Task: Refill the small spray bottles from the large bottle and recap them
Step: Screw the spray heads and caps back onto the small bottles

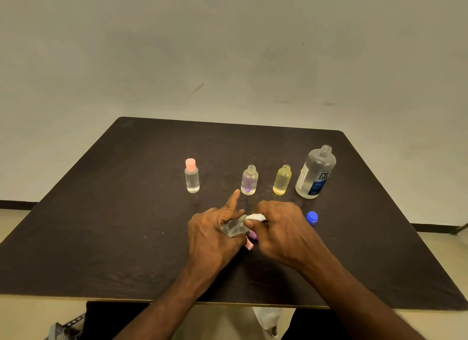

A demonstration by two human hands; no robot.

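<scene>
Left hand [215, 234] grip round a clear glossy small bottle [234, 227], right hand [281, 232] pinching its white cap [256, 217]

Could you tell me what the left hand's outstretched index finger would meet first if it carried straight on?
Probably the uncapped purple-flowered bottle; the left hand points its fingertip just short of the bottle's base, though depth is unclear.
</scene>
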